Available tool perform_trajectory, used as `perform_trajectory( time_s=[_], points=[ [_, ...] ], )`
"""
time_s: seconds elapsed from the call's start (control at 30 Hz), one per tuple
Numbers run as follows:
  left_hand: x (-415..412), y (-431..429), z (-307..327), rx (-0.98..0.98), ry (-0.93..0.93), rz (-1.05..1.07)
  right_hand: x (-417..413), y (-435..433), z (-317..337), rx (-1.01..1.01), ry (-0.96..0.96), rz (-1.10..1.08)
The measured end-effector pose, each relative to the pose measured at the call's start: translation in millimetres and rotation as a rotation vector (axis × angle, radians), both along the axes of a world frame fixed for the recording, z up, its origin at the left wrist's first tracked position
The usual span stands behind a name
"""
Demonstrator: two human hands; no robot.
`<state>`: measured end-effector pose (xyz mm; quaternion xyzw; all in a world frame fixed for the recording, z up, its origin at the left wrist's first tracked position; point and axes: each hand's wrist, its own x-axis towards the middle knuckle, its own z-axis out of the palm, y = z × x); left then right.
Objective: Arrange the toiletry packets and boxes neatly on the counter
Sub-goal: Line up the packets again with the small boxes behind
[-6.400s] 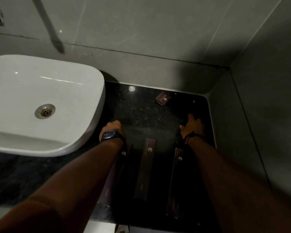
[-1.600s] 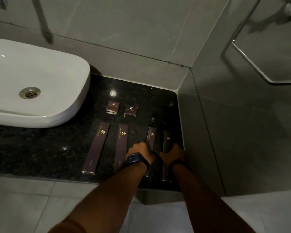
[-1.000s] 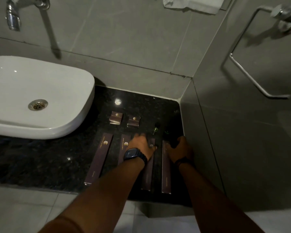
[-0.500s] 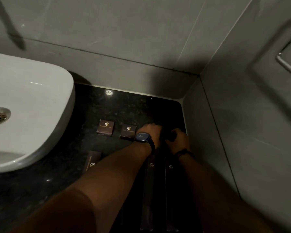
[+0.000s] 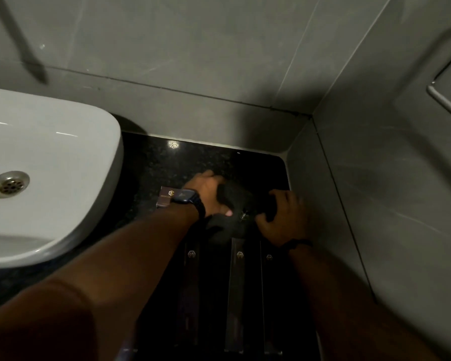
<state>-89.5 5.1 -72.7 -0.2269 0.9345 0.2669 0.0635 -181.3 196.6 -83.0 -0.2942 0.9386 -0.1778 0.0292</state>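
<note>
Both hands, left hand (image 5: pixel 208 190) and right hand (image 5: pixel 284 217), each clamped on dark bottles (image 5: pixel 233 196) near counter (image 5: pixel 167 162) back-right corner; bottles may tip onto long packets (image 5: pixel 236 295).

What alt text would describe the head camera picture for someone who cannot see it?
Left hand and right hand grip small dark objects at the back of a black counter, behind long dark boxes. A small box and a white sink lie left.

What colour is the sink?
White, with a metal drain; the sink shows in the head view.
</note>
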Motion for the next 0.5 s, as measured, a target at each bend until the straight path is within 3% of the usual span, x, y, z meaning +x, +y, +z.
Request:
perform_trajectory(
  time_s=[0.1,0.33,0.5],
  points=[
    [17,-30,7,-0.089,-0.05,0.046,10,-23,4,-0.034,0.166,0.123],
    [36,-64,-6,-0.269,-0.385,-0.039,33,-98,-10,0.222,0.046,0.438],
    [36,-71,-21,-0.246,-0.34,-0.035,34,-124,-25,0.338,-0.015,0.445]
  ],
)
